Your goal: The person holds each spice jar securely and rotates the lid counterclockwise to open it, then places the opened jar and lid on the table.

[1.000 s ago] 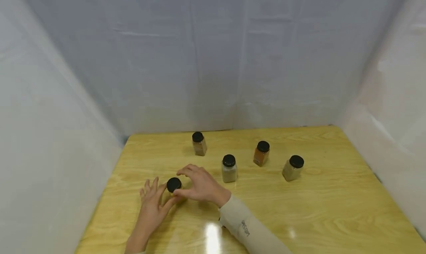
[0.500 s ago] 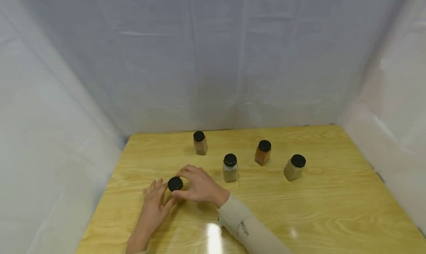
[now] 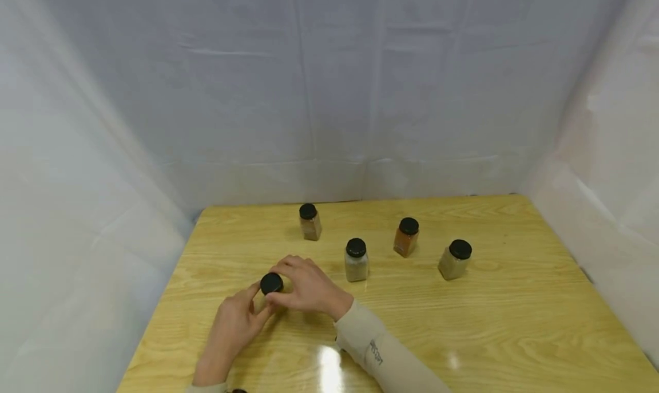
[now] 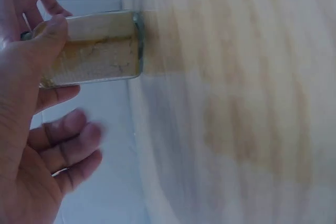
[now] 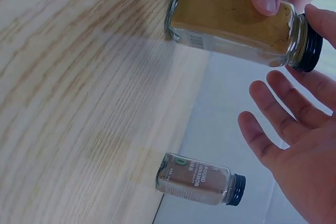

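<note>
A glass spice jar [image 5: 226, 17] of yellow-brown powder stands upright on the table at the front left, its black lid [image 3: 271, 283] on top. My left hand [image 3: 233, 324] grips the jar's body between thumb and index finger; its other fingers are loosely bent, away from the glass in the left wrist view. From the right, my right hand [image 3: 309, 287] pinches the lid between thumb and index finger, its remaining fingers held off the jar. The jar's base meets the table in the right wrist view.
Behind the hands stand several lidded jars: a ground cinnamon jar [image 3: 310, 226] at the back, a pale-powder jar [image 3: 356, 266], an orange-red jar [image 3: 405, 241], and a greyish-beige jar [image 3: 453, 262] to the right. White sheeting [image 3: 334, 95] surrounds the wooden table [image 3: 489, 324].
My right thumb and index finger have closed onto the lid. The left hand's spread outer fingers have folded in, while the other jars stay put.
</note>
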A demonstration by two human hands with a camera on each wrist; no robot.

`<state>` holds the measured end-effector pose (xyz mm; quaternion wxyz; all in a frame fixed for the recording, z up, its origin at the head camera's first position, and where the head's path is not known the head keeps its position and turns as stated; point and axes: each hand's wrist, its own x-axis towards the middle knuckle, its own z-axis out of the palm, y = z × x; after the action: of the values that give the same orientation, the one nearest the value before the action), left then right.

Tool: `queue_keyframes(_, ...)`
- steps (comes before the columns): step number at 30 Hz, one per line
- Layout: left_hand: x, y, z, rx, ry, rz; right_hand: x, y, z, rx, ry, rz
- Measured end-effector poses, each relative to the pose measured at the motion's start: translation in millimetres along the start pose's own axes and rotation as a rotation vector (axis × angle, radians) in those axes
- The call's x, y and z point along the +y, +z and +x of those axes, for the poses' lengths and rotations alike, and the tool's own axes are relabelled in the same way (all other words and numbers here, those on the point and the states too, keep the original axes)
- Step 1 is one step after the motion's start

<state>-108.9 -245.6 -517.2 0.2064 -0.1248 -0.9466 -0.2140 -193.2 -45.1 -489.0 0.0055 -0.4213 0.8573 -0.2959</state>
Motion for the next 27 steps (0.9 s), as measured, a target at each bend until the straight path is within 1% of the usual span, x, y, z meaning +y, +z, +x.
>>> queue_keyframes(3,-0.1,-0.5,1.1,0.024,0.029,0.085,-0.7,-0.6,0.3,-0.007,0.006,-0.010)
queue_keyframes(4,0.0,-0.6,1.3,0.024,0.029,0.104,-0.9,-0.9,0.2,-0.009,0.009,-0.013)
queue_keyframes(8,-0.5,1.4,0.3,0.018,0.005,0.135,-0.7,-3.4,-0.9,-0.022,0.052,-0.011)
queue_keyframes(11,-1.1,2.6,-1.0,-0.002,-0.033,0.144,0.6,-7.7,-2.5,-0.035,0.108,0.008)
queue_keyframes(13,-1.6,3.0,-1.0,-0.012,-0.054,0.144,2.2,-10.6,-3.1,-0.039,0.129,0.026)
queue_keyframes(16,-2.2,2.9,-0.9,-0.010,-0.068,0.143,4.6,-13.1,-4.0,-0.036,0.107,0.033)
queue_keyframes(20,-3.5,2.9,-1.3,0.013,-0.058,0.145,5.1,-11.5,-4.1,-0.043,0.066,0.037)
queue_keyframes(24,-3.3,3.3,-0.9,0.037,-0.036,0.144,2.8,-5.9,-2.2,-0.054,0.064,0.061)
queue_keyframes(27,-2.2,3.8,0.3,0.052,-0.026,0.139,0.5,-2.7,0.2,-0.046,0.059,0.069)
